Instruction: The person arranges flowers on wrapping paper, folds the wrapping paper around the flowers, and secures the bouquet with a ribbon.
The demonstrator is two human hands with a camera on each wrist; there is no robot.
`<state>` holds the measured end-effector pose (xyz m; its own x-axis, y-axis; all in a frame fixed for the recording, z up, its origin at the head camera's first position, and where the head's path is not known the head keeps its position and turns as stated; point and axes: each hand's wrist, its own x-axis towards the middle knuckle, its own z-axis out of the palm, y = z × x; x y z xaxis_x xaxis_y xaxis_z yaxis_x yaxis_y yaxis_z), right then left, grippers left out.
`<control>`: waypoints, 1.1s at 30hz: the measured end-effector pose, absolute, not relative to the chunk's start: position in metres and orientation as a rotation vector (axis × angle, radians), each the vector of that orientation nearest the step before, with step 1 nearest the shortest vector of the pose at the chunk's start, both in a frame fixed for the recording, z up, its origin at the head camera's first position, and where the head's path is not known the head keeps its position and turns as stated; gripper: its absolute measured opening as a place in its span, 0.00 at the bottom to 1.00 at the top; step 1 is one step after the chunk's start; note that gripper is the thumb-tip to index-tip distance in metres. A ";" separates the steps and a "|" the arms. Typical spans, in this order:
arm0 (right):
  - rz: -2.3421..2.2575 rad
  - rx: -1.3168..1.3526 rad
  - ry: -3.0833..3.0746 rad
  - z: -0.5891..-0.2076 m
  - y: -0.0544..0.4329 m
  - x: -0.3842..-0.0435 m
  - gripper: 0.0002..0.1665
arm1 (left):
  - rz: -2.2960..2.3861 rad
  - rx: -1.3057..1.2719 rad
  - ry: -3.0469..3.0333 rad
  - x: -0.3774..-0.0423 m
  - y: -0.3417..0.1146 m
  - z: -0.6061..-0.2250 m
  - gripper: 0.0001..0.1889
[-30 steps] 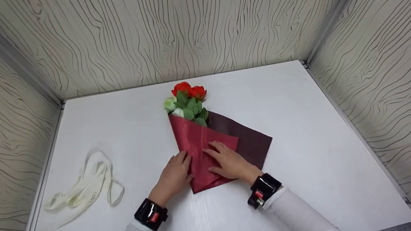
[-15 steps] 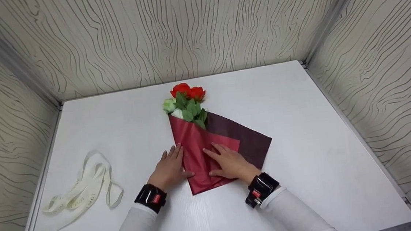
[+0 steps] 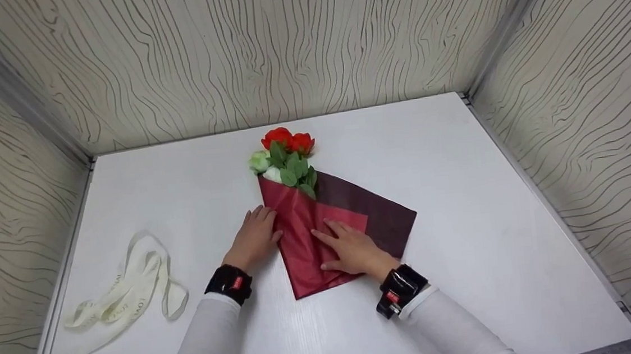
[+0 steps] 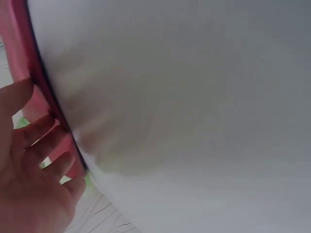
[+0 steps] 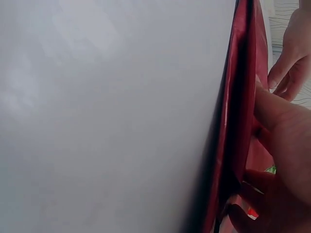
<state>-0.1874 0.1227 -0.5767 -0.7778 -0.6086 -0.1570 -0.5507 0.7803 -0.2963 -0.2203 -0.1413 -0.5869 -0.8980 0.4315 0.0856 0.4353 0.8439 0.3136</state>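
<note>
A bouquet of artificial flowers lies in wrapping paper (image 3: 298, 240), red on the folded-over side and dark maroon on the flap (image 3: 386, 216) at the right. Red blooms (image 3: 279, 139), a pale green bloom (image 3: 259, 161) and green leaves (image 3: 295, 167) stick out at the top; the stems are hidden. My left hand (image 3: 250, 238) touches the paper's left folded edge, fingertips along it, as the left wrist view also shows. With fingers spread, my right hand (image 3: 355, 251) presses the folded red layer down near the lower right. Loose paper layers (image 5: 238, 97) show in the right wrist view.
A cream ribbon (image 3: 133, 292) with printed lettering lies in loose loops at the left of the white table (image 3: 496, 253). Wood-grain-patterned panels (image 3: 282, 44) enclose the table at the back and both sides.
My left hand has slid up along the paper's left edge, away from the bottom corner. The red fold lies further over with new creases. My right hand has stayed nearly in place.
</note>
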 end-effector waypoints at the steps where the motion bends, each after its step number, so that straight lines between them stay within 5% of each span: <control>1: -0.344 -0.906 2.728 -0.577 0.123 -0.187 0.46 | -0.524 -0.698 -2.991 -0.224 -0.142 -0.589 0.22; 17: -0.277 -0.911 2.734 -0.582 0.121 -0.188 0.47 | -0.644 -0.538 -2.888 -0.259 -0.150 -0.596 0.14; 33: -0.286 -0.893 2.725 -0.584 0.124 -0.189 0.47 | -0.618 -0.411 -3.232 -0.274 -0.156 -0.589 0.34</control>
